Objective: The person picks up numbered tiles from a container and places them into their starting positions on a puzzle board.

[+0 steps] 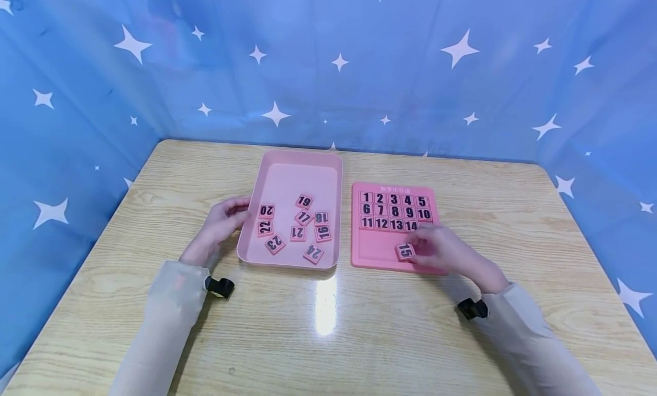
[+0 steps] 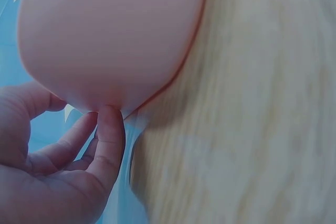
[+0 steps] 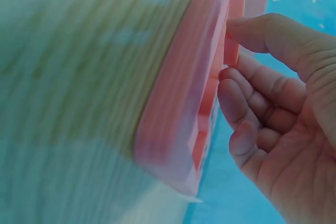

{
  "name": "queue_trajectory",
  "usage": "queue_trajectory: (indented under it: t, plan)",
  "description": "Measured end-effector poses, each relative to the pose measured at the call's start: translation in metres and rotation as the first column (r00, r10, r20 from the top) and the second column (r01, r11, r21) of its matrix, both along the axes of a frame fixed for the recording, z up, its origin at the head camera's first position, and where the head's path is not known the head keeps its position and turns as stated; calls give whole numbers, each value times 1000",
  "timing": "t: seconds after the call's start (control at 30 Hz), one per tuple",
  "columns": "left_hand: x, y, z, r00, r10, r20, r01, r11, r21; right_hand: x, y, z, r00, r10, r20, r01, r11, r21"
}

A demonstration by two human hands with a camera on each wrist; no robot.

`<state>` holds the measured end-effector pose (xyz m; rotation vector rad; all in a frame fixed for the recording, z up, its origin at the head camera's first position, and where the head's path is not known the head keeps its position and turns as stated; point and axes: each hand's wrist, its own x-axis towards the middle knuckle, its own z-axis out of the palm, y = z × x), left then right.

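Observation:
My right hand (image 1: 436,249) pinches a pink number tile marked 15 (image 1: 405,251) between thumb and fingers, over the lower right part of the pink number board (image 1: 377,256). The tile is tilted and its 15 lies sideways. In the right wrist view, the thumb (image 3: 262,30) presses one face of the tile (image 3: 234,32). Tiles 1 to 14 (image 1: 394,210) sit in ordered rows at the top of the board. My left hand (image 1: 223,220) holds the left rim of a pink tray (image 1: 303,170), its fingertips (image 2: 110,116) against the outer wall in the left wrist view.
Several loose tiles (image 1: 297,233), numbered 16 to 24, lie at various angles in the tray's front half. Tray and board stand side by side on a wooden table (image 1: 328,350). A blue curtain with white stars (image 1: 303,59) surrounds the table's back and sides.

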<state>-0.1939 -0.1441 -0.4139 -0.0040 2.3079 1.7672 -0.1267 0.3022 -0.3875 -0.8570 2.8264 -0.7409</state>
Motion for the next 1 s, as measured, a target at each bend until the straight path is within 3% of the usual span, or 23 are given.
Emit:
queue_trajectory:
  t: [0.2, 0.47, 0.63, 0.77, 1.0]
  plan:
    - [-1, 0, -2, 1000, 1, -5, -1, 1000, 2, 1, 10, -4, 1000, 7, -23, -7, 1000, 10]
    - [-1, -1, -2, 1000, 0, -3, 0, 1000, 7, 1, 16, -1, 1000, -20, 18, 19, 997, 79]
    - [-1, -1, -2, 1000, -5, 5, 5, 1000, 8, 5, 10, 5, 991, -132, 26, 129, 987, 93]
    - [-1, -2, -2, 1000, -8, 8, 8, 1000, 21, 9, 1, 6, 971, -241, 5, 237, 961, 143]
    - [-2, -2, -3, 1000, -5, -5, 6, 999, 43, 9, -7, 2, 956, -294, -22, 292, 935, 203]
